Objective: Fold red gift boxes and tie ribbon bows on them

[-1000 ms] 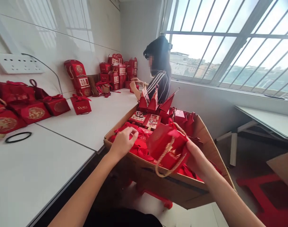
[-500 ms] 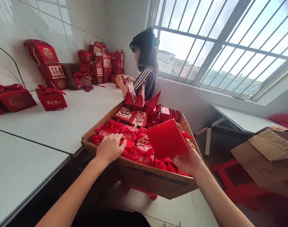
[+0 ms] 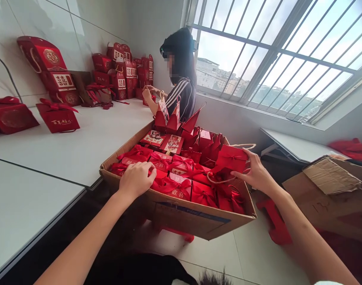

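Head view: the right hand point(image 3: 252, 170) grips a red gift box point(image 3: 231, 157) by its side, near the right edge of the carton point(image 3: 183, 213). The left hand point(image 3: 137, 179) curls over the near edge; whether it grips anything, I cannot tell. The carton looks largely filled, ribboned boxes point(image 3: 177, 187) packed nearest and peaked boxes point(image 3: 172, 126) at the far edge; the 1 held box seems not yet set down. The white bench point(image 3: 100, 130) carries red boxes point(image 3: 59, 119) toward its wall-side edge. Beyond, a co-worker point(image 3: 181, 93) is beside a barred window point(image 3: 243, 59).
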### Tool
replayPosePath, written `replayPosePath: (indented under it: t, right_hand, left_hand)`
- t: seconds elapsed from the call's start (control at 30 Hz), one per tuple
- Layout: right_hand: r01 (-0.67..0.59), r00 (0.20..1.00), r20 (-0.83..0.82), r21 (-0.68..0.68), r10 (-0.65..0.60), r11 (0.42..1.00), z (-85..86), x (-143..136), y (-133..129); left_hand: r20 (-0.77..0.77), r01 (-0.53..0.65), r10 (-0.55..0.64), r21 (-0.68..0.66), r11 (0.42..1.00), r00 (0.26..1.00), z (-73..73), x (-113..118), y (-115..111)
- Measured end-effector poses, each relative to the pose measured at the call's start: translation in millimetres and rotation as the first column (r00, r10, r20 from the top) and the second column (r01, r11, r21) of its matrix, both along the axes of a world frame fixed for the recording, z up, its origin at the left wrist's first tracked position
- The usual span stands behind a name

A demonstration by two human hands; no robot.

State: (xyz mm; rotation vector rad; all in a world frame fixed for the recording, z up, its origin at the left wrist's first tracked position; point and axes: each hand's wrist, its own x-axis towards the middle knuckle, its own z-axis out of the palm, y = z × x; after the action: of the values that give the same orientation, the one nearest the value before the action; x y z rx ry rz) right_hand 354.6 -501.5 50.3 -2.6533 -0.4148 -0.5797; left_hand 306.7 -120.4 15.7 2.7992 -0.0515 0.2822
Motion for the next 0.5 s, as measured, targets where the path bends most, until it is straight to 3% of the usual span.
replayPosePath:
  t: [0.13, 0.27, 0.43, 0.5]
  right_hand:
    - [-0.122, 0.974, -0.202, -0.077, 0.105, 0.99, -8.9, 15.4, -18.6]
    - [-0.195, 0.926, -0.346, -0.097, 0.151, 0.976, -13.6, 24.2, -19.7]
    - [-0.169, 0.841, -0.535, -0.122, 0.079, 0.978, -19.3, 27.2, -18.7]
    - [-0.153, 0.849, -0.521, -0.075, 0.092, 0.985, -24.2, 29.6, -23.3]
  left_hand:
    - [0.009, 0.011, -0.011, 0.009, 1.0, 1.0, -0.2, -1.1, 0.2]
    - [0.012, 0.029, -0.029, 0.013, 1.0, 1.0, -0.6, -1.4, 0.7]
    - [0.019, 0.02, -0.02, 0.017, 1.0, 1.0, -1.3, -1.7, 0.9]
    - [0.025, 0.017, -0.017, 0.019, 1.0, 1.0, -1.5, -1.6, 0.7]
